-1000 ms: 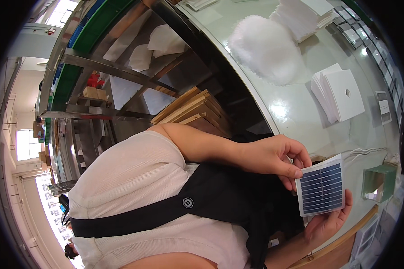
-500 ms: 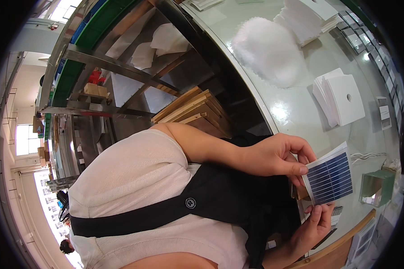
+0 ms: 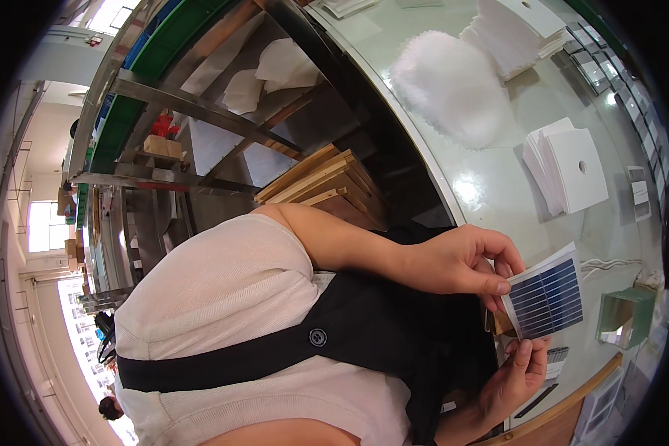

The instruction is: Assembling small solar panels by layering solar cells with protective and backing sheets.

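Note:
A small blue solar cell point(image 3: 548, 299) with pale lines, backed by white sheets, is held up between my two hands over the near side of the table. My left hand point(image 3: 472, 260), the upper one in the picture, pinches its near edge with the thumb on top. My right hand point(image 3: 514, 377) is closed on the lower edge with thumb and fingertips. Whether more cells lie behind the top one cannot be made out.
A stack of white cards point(image 3: 572, 169) with a round hole stands on the glass-topped table point(image 3: 461, 175). Beyond are a white fluffy heap point(image 3: 450, 89) and more white sheets point(image 3: 513, 30). A green open box point(image 3: 626, 318) sits right. Wooden boards point(image 3: 327, 182) lean under a metal rack.
Both hands keep their hold on the solar cell, which tilts very slightly. The rest of the scene shifts a little as the view moves.

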`<state>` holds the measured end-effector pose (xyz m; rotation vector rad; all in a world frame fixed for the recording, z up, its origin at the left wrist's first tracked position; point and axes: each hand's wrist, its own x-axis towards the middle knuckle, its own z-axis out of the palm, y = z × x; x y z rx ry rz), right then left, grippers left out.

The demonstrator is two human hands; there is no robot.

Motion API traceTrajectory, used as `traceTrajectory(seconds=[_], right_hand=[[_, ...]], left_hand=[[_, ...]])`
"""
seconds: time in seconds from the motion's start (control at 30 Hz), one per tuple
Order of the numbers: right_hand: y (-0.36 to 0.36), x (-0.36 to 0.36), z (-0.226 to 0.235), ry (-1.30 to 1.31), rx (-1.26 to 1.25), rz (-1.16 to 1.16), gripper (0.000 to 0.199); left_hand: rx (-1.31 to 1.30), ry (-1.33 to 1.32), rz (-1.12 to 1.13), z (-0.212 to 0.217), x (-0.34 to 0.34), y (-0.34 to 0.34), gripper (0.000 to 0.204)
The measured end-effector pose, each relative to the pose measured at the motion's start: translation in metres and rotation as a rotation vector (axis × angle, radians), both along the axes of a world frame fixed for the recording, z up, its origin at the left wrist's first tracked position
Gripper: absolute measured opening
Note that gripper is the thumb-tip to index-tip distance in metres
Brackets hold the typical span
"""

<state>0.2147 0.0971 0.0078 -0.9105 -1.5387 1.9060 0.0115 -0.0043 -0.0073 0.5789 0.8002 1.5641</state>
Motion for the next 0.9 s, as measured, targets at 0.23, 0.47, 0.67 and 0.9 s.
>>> traceTrajectory(seconds=[0.23, 0.47, 0.67, 0.9], right_hand=[[-0.003, 0.005, 0.006, -0.07, 0.093, -0.009, 0.009], [-0.004, 0.009, 0.008, -0.077, 0.179, -0.004, 0.01], [-0.004, 0.008, 0.009, -0.056, 0.147, -0.035, 0.012], [-0.003, 0.012, 0.003, 0.003, 0.122, -0.077, 0.014]], left_hand=[[0.017, -0.01, -0.014, 0.003, 0.0, 0.0, 0.023], [0.029, -0.035, -0.029, 0.006, 0.0, 0.0, 0.023], [0.068, -0.018, -0.03, 0.003, 0.0, -0.001, 0.028], [0.245, 0.064, 0.04, 0.003, 0.0, 0.001, 0.04]])
